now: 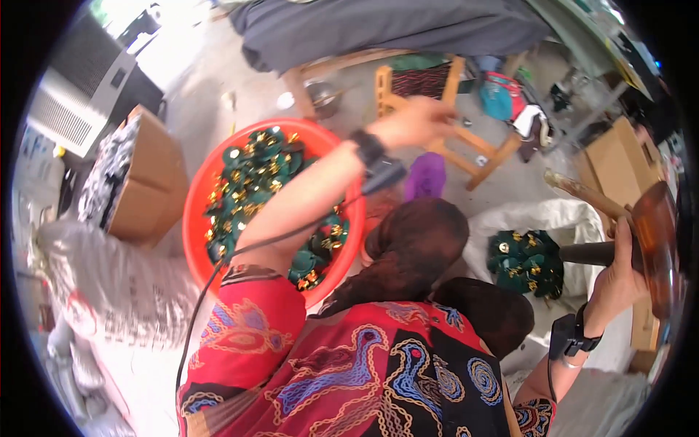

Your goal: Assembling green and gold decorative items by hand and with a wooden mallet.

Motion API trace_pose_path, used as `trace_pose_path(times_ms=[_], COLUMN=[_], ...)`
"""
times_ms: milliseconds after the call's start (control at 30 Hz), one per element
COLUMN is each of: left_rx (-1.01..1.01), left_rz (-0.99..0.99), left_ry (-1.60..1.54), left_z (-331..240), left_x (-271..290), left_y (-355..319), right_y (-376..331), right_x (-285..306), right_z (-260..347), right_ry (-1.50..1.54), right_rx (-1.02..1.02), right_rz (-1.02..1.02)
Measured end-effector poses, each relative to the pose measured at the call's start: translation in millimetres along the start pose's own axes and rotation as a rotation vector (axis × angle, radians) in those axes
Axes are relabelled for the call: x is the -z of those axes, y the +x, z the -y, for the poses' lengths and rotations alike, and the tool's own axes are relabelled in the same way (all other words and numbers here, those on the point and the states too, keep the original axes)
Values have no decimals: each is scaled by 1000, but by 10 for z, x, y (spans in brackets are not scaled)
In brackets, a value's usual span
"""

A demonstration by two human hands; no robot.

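Glossy amber-brown, pan-like vessel (pixel 659 247), apparently gripped by its dark, straight handle (pixel 586 253) in the right hand (pixel 617 280).
The handle appears to lie between curled fingers and raised thumb, its end beside dark-green, gold-trimmed pieces (pixel 526 262) in a white sack (pixel 478 244); this looks like a holding step, calling for a steady wrist. The left hand (pixel 416 124) is beyond the round orange-red basin (pixel 194 218), fingers too blurred to tell.

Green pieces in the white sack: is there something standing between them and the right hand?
Yes: in this view, a dark bar lies between the right hand and the green pieces in the white sack. Its height cannot be told, so it may not truly block.
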State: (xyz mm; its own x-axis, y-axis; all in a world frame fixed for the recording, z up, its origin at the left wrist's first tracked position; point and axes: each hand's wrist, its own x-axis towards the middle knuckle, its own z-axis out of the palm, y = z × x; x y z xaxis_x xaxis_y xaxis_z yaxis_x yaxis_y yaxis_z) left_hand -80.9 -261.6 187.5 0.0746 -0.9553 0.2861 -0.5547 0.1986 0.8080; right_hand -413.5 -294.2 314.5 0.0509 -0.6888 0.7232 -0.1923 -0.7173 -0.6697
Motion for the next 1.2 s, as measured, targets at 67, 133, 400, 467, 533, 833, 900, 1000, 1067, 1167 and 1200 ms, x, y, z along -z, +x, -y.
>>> trace_pose_path(times_ms=[67, 133, 400, 467, 533, 833, 900, 1000, 1067, 1167, 1200], left_rx=[223, 354, 781, 711, 996, 1325, 1355, 1297, 1271, 1055, 800], left_rz=[-145, -420, -334, -331, -325, -564, -572, -733, -446, -593, -327], left_ry=[293, 479, 489, 756, 170, -83, -149, -130, -58, 292, 417], left_z=[429, 1056, 1882, 1989, 2390, 2616, 2275, 2953, 2195, 2231, 1978], left_x=[516, 852, 513, 199, -83, -487, -415, -817, -545, -583, -333], left_y=[-589, -1279, -2687, -2423, -2159, -2059, -2045, -2559, -2398, -2481, -2273], right_y=[-90, -150, -553, -263, -206, -496, -556, -484, -523, -549, -581], right_x=[-206, -448, -1244, -1005, -1166, -1819, -1751, -1644, -1493, -1260, -910], right_z=[-31, -118, -524, -1057, -1329, -651, -636, -442, -432, -317, -281], right_ry=[45, 27, 103, 470, 1820, 1338, 1119, 832, 587, 238, 34], right_rx=[-40, 54, -152, -551, -777, -560, -425, -207, -117, 12, 7], right_rz=[3, 72, 397, 741, 1281, 1267, 1182, 1107, 942, 767, 661])
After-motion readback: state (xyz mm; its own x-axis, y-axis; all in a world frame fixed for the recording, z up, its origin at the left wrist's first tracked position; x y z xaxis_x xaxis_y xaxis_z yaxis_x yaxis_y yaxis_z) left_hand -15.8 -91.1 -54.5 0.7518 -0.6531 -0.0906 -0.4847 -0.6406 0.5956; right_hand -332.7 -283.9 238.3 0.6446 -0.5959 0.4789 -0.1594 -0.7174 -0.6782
